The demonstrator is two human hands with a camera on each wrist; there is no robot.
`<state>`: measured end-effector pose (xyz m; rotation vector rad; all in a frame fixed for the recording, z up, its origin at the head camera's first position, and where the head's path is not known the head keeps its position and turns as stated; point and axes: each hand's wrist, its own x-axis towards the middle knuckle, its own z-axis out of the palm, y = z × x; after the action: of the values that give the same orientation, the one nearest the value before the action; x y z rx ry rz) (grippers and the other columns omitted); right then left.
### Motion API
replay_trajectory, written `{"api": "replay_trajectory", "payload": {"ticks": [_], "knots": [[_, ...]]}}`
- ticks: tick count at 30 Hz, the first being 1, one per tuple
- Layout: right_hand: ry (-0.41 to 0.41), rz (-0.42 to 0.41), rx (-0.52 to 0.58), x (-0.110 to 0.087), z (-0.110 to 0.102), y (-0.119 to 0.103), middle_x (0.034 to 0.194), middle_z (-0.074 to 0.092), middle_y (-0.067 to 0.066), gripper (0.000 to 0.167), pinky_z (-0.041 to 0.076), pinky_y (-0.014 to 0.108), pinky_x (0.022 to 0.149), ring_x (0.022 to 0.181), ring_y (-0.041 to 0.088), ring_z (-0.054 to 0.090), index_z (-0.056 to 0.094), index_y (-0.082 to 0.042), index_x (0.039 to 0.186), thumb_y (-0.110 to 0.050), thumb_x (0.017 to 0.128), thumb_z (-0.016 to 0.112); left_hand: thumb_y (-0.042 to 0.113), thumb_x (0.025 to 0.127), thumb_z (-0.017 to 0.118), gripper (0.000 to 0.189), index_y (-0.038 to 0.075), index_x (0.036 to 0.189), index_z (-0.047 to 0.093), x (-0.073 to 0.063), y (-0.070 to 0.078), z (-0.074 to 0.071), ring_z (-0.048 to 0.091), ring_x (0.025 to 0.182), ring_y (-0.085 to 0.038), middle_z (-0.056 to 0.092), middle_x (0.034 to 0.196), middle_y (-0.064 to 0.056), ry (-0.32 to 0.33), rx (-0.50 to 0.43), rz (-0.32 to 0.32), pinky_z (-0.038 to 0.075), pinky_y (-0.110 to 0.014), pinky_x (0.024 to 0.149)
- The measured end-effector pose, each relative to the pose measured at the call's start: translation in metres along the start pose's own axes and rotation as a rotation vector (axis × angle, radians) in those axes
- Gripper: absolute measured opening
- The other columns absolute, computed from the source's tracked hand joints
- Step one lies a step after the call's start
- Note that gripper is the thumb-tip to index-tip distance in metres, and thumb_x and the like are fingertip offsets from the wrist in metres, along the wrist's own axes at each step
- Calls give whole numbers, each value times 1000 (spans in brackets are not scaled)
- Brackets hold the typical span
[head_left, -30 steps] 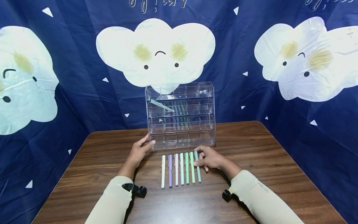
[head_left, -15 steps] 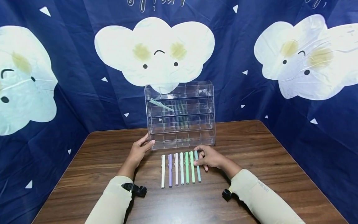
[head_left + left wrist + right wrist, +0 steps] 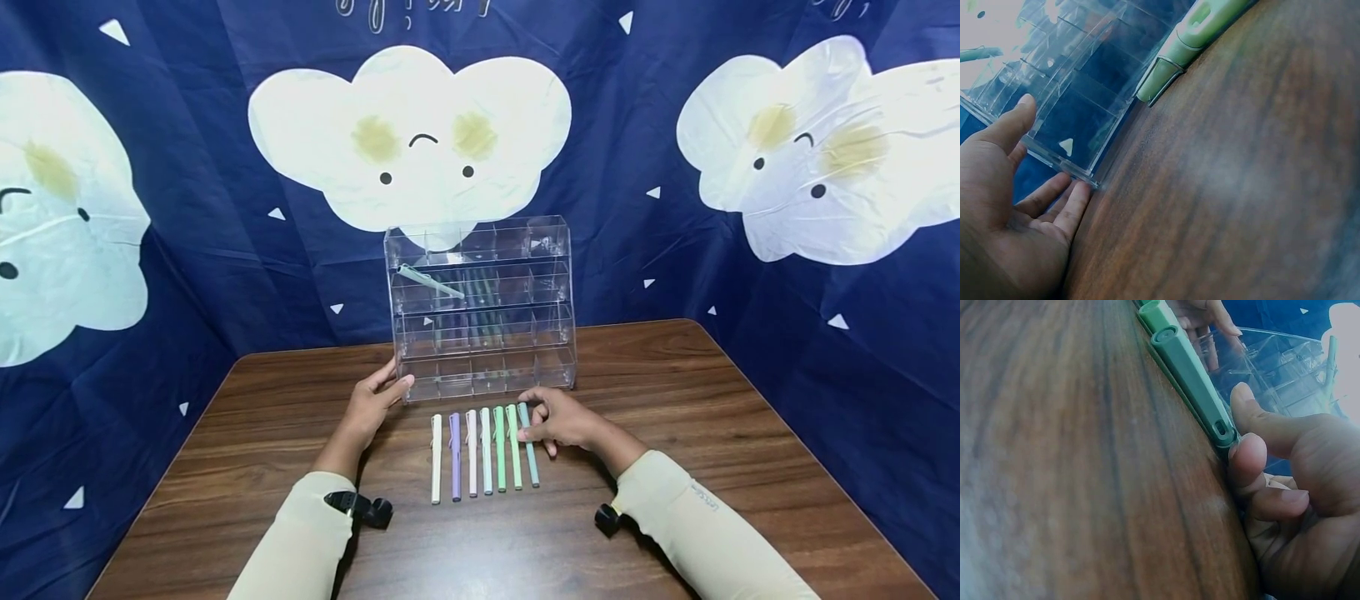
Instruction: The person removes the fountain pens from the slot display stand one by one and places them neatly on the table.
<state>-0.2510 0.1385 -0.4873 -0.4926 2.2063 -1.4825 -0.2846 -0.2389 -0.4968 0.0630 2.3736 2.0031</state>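
A clear acrylic tiered rack (image 3: pixel 487 385) stands at the back of the table. My left hand (image 3: pixel 369 412) holds its lower left corner, thumb at the front edge and fingers at the side; the left wrist view shows the fingertips (image 3: pixel 1082 190) low by the tabletop. In front of the rack lies a row of several capped pens: cream (image 3: pixel 437 467), purple (image 3: pixel 455 467), pale pink, pale mint and greens. My right hand (image 3: pixel 564 423) pinches the teal pen (image 3: pixel 532 468) at the row's right end, near its clip end. That pen lies along the table.
A pale teal pen (image 3: pixel 431 282) rests slanted in the rack's second tier from the top. The wooden table (image 3: pixel 262 450) runs back to a blue curtain (image 3: pixel 315 275) printed with white clouds. Black wrist cameras (image 3: pixel 381 512) sit on both cuffs.
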Motion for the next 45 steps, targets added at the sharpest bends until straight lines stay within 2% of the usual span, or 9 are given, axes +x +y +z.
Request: {"api": "replay_trajectory", "payload": {"ticks": [10, 15, 27, 34, 39, 45], "knots": [[5, 39, 33, -1, -2, -1, 76, 66, 3, 74, 35, 20, 41, 46, 13, 59, 43, 2, 160, -12, 99, 82, 32, 107, 74, 71, 23, 170, 40, 0, -2, 0, 53, 151, -37, 47, 170, -19, -12, 2, 19, 57, -20, 104], [-6, 43, 23, -3, -5, -4, 77, 68, 5, 76, 38, 21, 40, 47, 14, 62, 41, 2, 161, -12, 99, 82, 31, 107, 74, 71, 22, 169, 41, 0, -3, 1, 54, 150, -37, 49, 169, -20, -8, 5, 27, 58, -21, 104], [-81, 44, -115, -11, -18, -14, 81, 71, 5, 79, 44, 23, 47, 52, 14, 65, 39, 5, 162, -13, 98, 83, 26, 107, 74, 69, 19, 168, 44, 1, -4, 4, 60, 145, -35, 52, 165, -22, 13, -10, 35, 59, -20, 102], [-59, 38, -107, -11, -23, -21, 83, 73, 7, 86, 43, 24, 47, 52, 14, 65, 33, 7, 164, -10, 97, 84, 28, 107, 74, 70, 20, 169, 42, -1, -2, 3, 56, 149, -38, 49, 168, -21, 12, 6, 31, 58, -19, 103], [-74, 55, -153, -11, -22, -23, 83, 69, 6, 90, 45, 24, 48, 54, 15, 66, 32, 5, 166, -10, 96, 86, 26, 107, 74, 69, 19, 168, 43, 0, -3, 3, 58, 147, -35, 52, 166, -20, 20, -10, 31, 57, -15, 100], [-78, 51, -196, -14, -25, -34, 84, 70, 7, 93, 44, 23, 48, 54, 15, 65, 29, 5, 167, -9, 94, 86, 28, 107, 74, 70, 22, 169, 42, 1, -4, 1, 57, 148, -36, 51, 167, -20, 14, -10, 25, 58, -19, 102]]}}
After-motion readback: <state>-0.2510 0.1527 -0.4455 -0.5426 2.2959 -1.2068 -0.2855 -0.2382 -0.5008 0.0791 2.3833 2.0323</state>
